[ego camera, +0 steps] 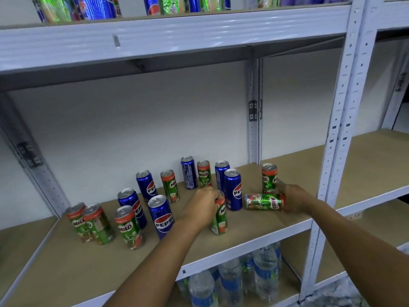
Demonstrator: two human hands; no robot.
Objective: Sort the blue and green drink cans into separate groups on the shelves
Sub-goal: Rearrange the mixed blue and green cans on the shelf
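Several blue Pepsi cans and green Milo cans stand mixed on the middle shelf. My left hand grips the top of an upright green Milo can near the shelf's front. My right hand holds a green Milo can turned on its side, just above the board. Behind it another green Milo can stands upright. A blue Pepsi can stands between my hands. At the left, three green Milo cans cluster with a blue Pepsi can beside them.
The top shelf carries more blue and green cans, only partly in view. Water bottles fill the shelf below. A white perforated upright stands right of my right hand, with another shelf bay beyond it.
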